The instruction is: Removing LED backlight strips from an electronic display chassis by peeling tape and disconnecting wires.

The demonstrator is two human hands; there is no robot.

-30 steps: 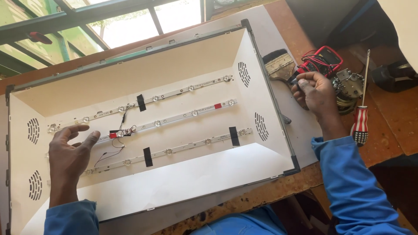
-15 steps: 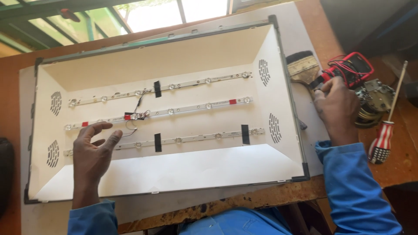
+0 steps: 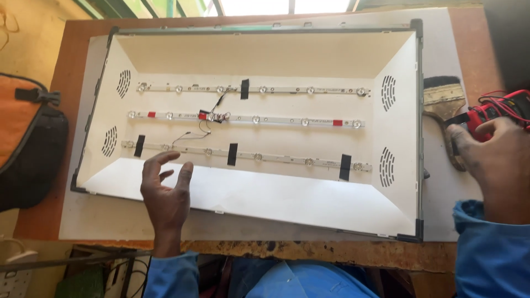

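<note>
Left hand (image 3: 165, 193) open, fingers spread, now over the panel's (image 3: 259, 193) lower edge, below the strips (image 3: 243, 155). Right hand (image 3: 494, 157) has closed on the red meter (image 3: 497, 110) beside the brush (image 3: 444, 102).

Both arms are covered by long sleeves of plain blue cloth, and the same blue garment is seen over the torso at the lower edge of the view. The left hand (image 3: 165, 196) and the right hand (image 3: 497, 160) are left bare beyond the cuffs. The right sleeve (image 3: 491, 254) is gathered into soft folds at the wrist, while the left sleeve (image 3: 172, 276) is seen only from the forearm down.
</note>
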